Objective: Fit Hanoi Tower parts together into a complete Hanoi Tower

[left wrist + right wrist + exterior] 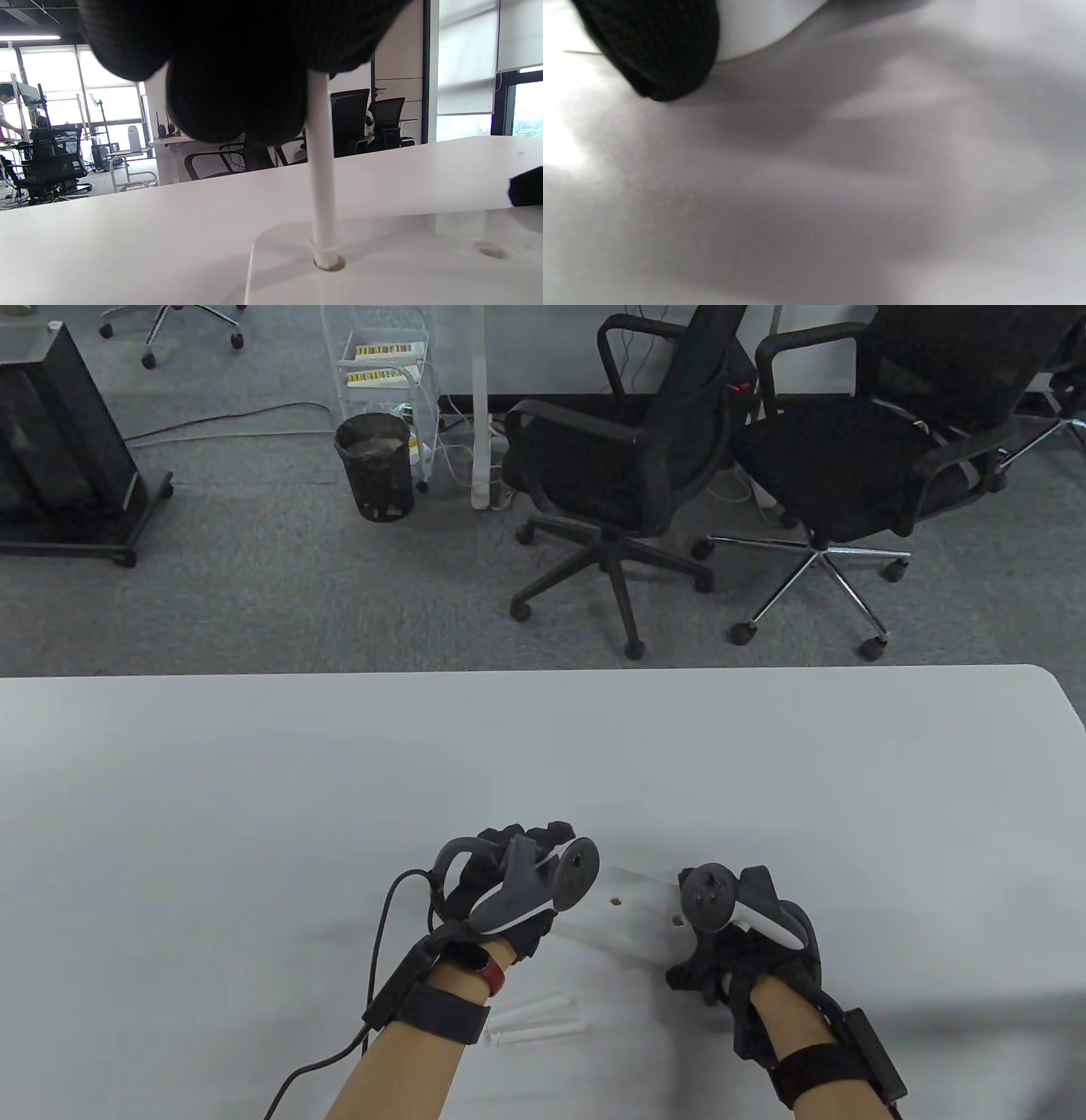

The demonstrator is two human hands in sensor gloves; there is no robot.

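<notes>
Item: white base board (pixel 632 903), flat on table (pixel 254 814), btwn both hands. Holes showing on top: middle hole (pixel 615 903), right-end hole (pixel 676 920); left-end hole (pixel 330 263) taken by a peg.

Item: white peg (pixel 320 169), upright, foot w/ collar sitting in left-end hole. Looks only partly seated; depth hard to tell.

Item: two spare pegs (pixel 536 1020), lying side by side on table, just near of left wrist. No rings in view.

Left hand (pixel 509 886): closed round upper part of peg, fingers (pixel 237 84) wrapped at its top.

Right hand (pixel 738 925): at right end of board; one fingertip (pixel 657 46) against board's rounded edge. Full grip or just steadying: cannot tell.

Step in hand (est.): seating 1st of 3 pegs. Early in task.

To do well: keep peg plumb, push straight down, no sideways lean or collar may jam on hole rim. Right hand should pin board so it doesn't skid on smooth table. Check collar sits flush before letting go.
</notes>
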